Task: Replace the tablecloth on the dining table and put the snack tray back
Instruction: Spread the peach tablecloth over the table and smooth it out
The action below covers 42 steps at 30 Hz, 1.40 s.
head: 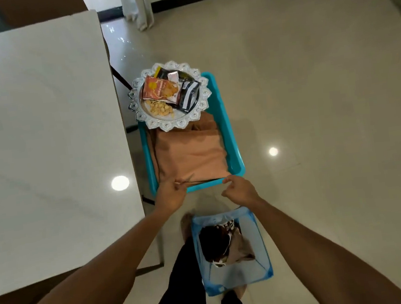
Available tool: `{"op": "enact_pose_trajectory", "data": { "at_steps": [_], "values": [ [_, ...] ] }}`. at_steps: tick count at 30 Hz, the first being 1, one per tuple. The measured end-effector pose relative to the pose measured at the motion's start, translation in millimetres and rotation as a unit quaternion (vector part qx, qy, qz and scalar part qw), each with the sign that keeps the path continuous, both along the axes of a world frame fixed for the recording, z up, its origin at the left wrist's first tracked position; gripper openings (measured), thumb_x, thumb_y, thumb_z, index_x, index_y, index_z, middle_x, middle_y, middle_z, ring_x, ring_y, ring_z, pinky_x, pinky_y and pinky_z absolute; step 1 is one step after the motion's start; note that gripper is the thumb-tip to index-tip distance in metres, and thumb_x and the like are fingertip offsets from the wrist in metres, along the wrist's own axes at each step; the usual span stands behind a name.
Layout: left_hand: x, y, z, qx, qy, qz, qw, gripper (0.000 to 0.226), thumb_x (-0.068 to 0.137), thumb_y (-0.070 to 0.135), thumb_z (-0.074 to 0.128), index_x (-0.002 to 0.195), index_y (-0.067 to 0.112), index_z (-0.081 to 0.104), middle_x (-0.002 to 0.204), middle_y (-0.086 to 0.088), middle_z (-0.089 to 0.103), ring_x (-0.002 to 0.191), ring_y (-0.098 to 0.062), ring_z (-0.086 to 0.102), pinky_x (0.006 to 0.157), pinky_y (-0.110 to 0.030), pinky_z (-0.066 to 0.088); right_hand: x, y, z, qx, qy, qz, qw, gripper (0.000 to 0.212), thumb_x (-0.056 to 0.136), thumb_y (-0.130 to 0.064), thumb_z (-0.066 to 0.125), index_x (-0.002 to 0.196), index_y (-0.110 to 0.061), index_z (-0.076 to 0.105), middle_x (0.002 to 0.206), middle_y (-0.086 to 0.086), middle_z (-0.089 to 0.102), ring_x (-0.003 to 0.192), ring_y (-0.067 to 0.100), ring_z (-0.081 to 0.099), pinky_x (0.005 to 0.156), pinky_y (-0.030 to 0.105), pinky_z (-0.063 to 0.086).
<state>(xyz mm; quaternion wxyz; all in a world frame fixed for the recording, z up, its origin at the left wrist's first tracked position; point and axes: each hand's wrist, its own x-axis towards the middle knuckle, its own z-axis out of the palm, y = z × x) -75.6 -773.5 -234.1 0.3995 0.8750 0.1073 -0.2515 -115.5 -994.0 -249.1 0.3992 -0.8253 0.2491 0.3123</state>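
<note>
Reaching forward, both bare hands meet the near edge of a folded tan-brown fabric tablecloth (191, 154) lying in a turquoise rectangular plastic basket (230, 133) on the glossy beige tiled floor (316, 112). The left hand (170, 196) pinches the cloth's near left corner between curled fingers. The right hand (239, 190) is curled at the near right corner; whether it grips the cloth cannot be told. A round silver snack tray with scalloped rim (148, 119), holding snack packets, rests on the basket's far end. The bare white rectangular dining table (37, 146) stands just beside the basket. A blue mesh hamper (260, 253) holding dark cloth stands near the person's feet.
</note>
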Motion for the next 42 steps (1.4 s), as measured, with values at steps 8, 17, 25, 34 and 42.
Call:
{"op": "enact_pose_trajectory", "data": {
  "at_steps": [8, 17, 25, 34, 42],
  "values": [
    [87.0, -11.8, -63.9, 0.111, 0.124, 0.218, 0.962, 0.085, 0.084, 0.036, 0.067, 0.154, 0.019, 0.022, 0.155, -0.016, 0.028, 0.142, -0.038, 0.03, 0.116, -0.053, 0.03, 107.2, 31.2, -62.5, -0.074, 0.023, 0.01, 0.997, 0.066, 0.087, -0.029, 0.066, 0.149, -0.019, 0.043, 0.146, 0.014, 0.048, 0.125, 0.035, 0.056, 0.104, 0.042, 0.048],
    [28.3, -11.9, -100.8, 0.131, 0.132, 0.275, 0.943, 0.141, 0.061, 0.05, 0.091, 0.16, 0.016, -0.003, 0.165, -0.016, 0.006, 0.151, -0.035, 0.012, 0.121, -0.05, 0.022, 113.9, 18.1, -109.7, -0.057, 0.117, -0.057, 0.99, 0.118, 0.081, -0.052, 0.074, 0.161, -0.023, -0.006, 0.156, 0.011, 0.042, 0.134, 0.036, 0.05, 0.109, 0.041, 0.043],
    [20.2, -15.0, -109.8, 0.109, 0.133, 0.271, 0.947, 0.154, 0.054, 0.046, 0.096, 0.158, 0.022, -0.014, 0.165, -0.011, -0.008, 0.151, -0.036, 0.008, 0.117, -0.049, 0.029, 131.5, 8.7, -112.2, 0.024, 0.074, -0.177, 0.981, 0.089, 0.074, -0.02, 0.075, 0.152, -0.02, 0.032, 0.144, 0.009, 0.054, 0.124, 0.034, 0.056, 0.107, 0.047, 0.047],
    [16.9, -13.1, -96.1, 0.122, 0.14, 0.227, 0.956, 0.153, 0.054, 0.046, 0.096, 0.158, 0.017, -0.014, 0.165, -0.015, -0.009, 0.152, -0.037, 0.006, 0.12, -0.048, 0.023, 129.8, 7.6, -52.6, 0.101, 0.008, -0.265, 0.959, 0.05, 0.073, -0.009, 0.061, 0.12, -0.024, 0.056, 0.103, 0.0, 0.065, 0.086, 0.021, 0.062, 0.059, 0.031, 0.049],
    [24.0, -2.0, -95.4, 0.15, 0.156, 0.206, 0.954, 0.141, 0.061, 0.038, 0.094, 0.159, 0.014, -0.005, 0.163, -0.019, 0.005, 0.146, -0.039, 0.021, 0.115, -0.051, 0.032, 130.6, -9.5, -6.5, 0.144, -0.024, -0.259, 0.955, 0.044, 0.073, -0.009, 0.063, 0.116, -0.017, 0.059, 0.089, 0.004, 0.056, 0.065, 0.018, 0.048, 0.044, 0.024, 0.035]
  ]
}}
